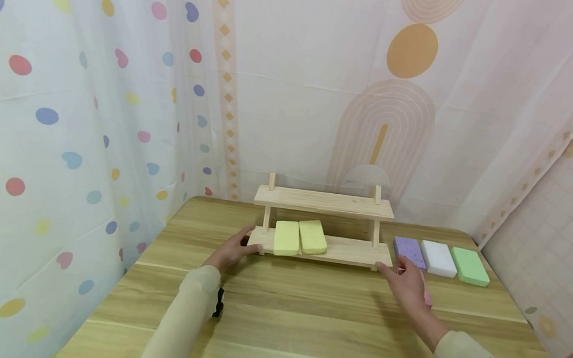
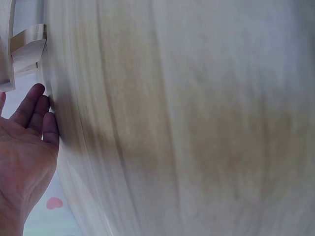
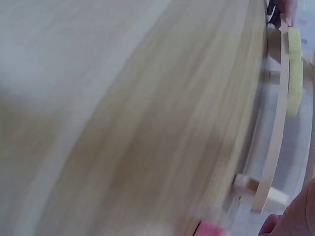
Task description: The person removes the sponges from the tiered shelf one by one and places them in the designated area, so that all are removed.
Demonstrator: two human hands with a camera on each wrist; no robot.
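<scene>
A two-tier wooden shelf [image 1: 355,250] stands on the table, with two pale yellow sponges [image 1: 286,238] side by side on its lower board. My left hand [image 1: 232,251] holds the left end of that board, thumb at the front corner and index finger toward the back. In the left wrist view, its other fingers [image 2: 34,110] stretch out below the board. My right hand [image 1: 408,286] is at the opposite end, its thumb by the front corner. The right wrist view shows a small gap between hand and board. A pink sponge [image 1: 427,292] lies partly hidden behind the right hand.
Right of the shelf, a purple sponge [image 1: 409,252], a white sponge [image 1: 438,259] and a green sponge [image 1: 470,266] lie in a row on the wooden table [image 1: 286,316]. Patterned curtains [image 1: 289,95] hang behind the table and along its sides.
</scene>
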